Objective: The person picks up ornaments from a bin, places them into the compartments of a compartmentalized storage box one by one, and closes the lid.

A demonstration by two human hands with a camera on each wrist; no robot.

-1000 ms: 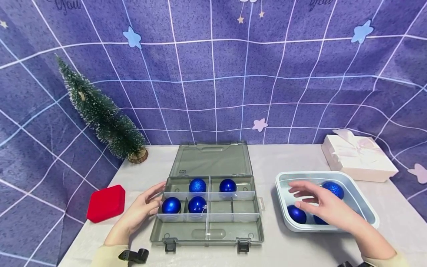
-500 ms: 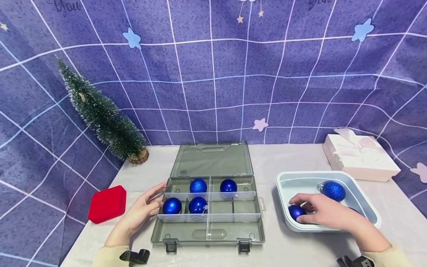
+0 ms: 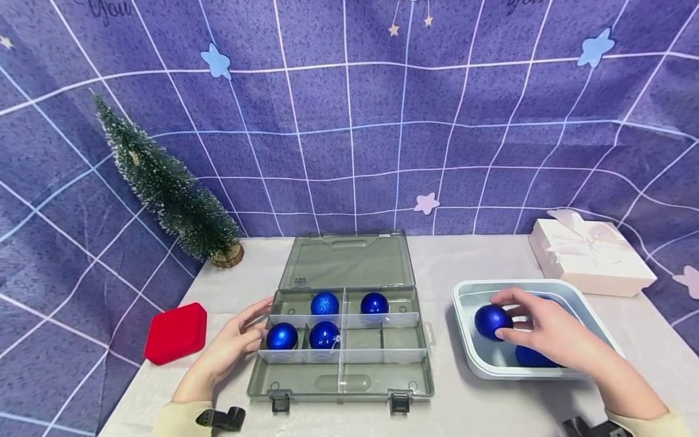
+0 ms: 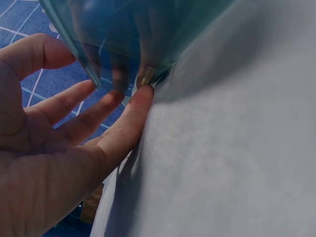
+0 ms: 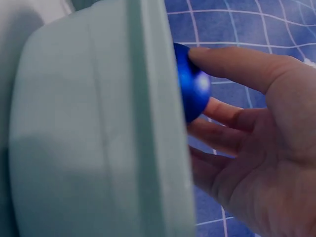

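Pinching blue ball (image 3: pixel 489 320) between thumb and part-curled fingers of right hand (image 3: pixel 546 331), lower right of frame, over pale tub (image 3: pixel 494 370). Probably handling light, stiff, slick, maybe fragile; calling for gentle gripping around widest part. Being round, showing no long axis; hiding any cap, leaving facing unclear. Touching divided box (image 3: pixel 306 398), lower centre, with left hand (image 3: pixel 226 349), fingers loosely bent, holding nothing.

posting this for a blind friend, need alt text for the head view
A right hand holds a blue ball at a pale tub with more blue balls inside. The left hand touches an open, divided case holding four others. Around them: a small tree, a red box and a white gift box.
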